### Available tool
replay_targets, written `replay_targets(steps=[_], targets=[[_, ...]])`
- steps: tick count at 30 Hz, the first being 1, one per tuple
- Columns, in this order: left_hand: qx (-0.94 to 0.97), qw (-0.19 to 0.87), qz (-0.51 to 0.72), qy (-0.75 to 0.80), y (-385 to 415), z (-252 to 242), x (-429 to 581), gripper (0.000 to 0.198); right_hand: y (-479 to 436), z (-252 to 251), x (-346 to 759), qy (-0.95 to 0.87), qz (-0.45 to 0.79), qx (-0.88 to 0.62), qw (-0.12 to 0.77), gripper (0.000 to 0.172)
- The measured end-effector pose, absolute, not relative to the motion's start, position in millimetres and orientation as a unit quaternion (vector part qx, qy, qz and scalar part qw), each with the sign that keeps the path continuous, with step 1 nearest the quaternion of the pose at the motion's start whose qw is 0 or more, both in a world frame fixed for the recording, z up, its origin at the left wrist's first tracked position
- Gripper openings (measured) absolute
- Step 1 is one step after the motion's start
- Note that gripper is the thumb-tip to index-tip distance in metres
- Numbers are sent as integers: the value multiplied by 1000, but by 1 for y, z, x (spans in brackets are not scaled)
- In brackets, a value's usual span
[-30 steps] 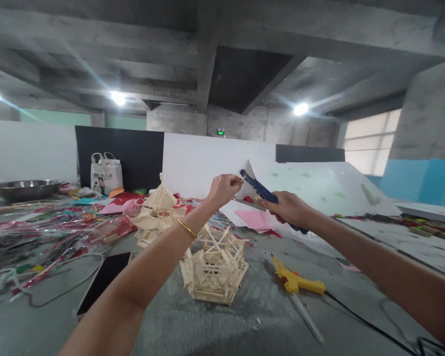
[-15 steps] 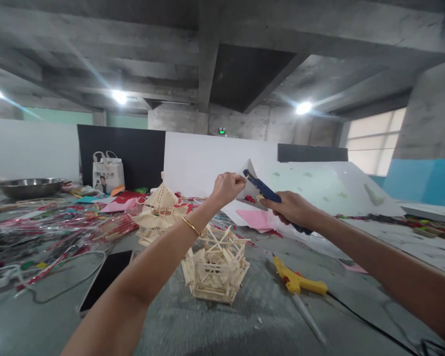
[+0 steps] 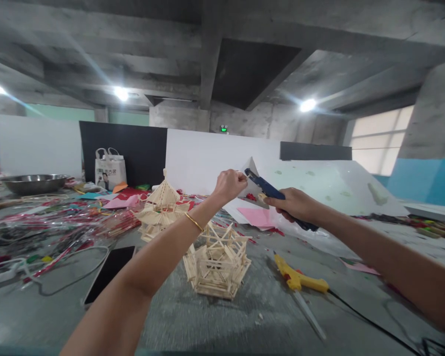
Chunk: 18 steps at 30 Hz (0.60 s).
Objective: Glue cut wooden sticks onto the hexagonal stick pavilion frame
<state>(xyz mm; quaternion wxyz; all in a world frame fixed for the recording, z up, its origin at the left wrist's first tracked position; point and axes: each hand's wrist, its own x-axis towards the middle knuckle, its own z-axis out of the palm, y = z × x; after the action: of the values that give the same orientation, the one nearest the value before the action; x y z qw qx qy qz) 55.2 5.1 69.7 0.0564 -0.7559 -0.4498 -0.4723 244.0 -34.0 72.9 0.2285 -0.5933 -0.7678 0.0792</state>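
Observation:
My left hand (image 3: 230, 184), with a gold bangle on its wrist, is raised above the table, its fingertips pinched on something too small to make out. Close by on the right, my right hand (image 3: 293, 206) grips a dark blue hand tool (image 3: 267, 187). Its tip points at the left fingertips; its exact kind is unclear. Beneath my hands stands an open frame model of thin wooden sticks (image 3: 218, 269). Behind my left forearm is a stick pavilion with a pointed roof (image 3: 164, 195), partly hidden.
A yellow glue gun (image 3: 300, 281) lies at the right, its cable trailing to the front edge. At the left are a phone (image 3: 110, 273), a white cable and plastic-wrapped sticks (image 3: 107, 221). Further back are a metal basin (image 3: 35, 185), a tote bag (image 3: 111, 170) and pink paper (image 3: 256, 217).
Hands, tool and stick models keep nearly the same places relative to each other. The whole view has shifted slightly; both hands still hold their poses.

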Motion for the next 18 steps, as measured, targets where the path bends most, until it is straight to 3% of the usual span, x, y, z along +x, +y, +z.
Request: replay_targets(steps=[18], targets=[[-778, 255, -357, -450, 15, 70, 59, 32, -26, 73, 237, -735, 70, -625, 252, 46]])
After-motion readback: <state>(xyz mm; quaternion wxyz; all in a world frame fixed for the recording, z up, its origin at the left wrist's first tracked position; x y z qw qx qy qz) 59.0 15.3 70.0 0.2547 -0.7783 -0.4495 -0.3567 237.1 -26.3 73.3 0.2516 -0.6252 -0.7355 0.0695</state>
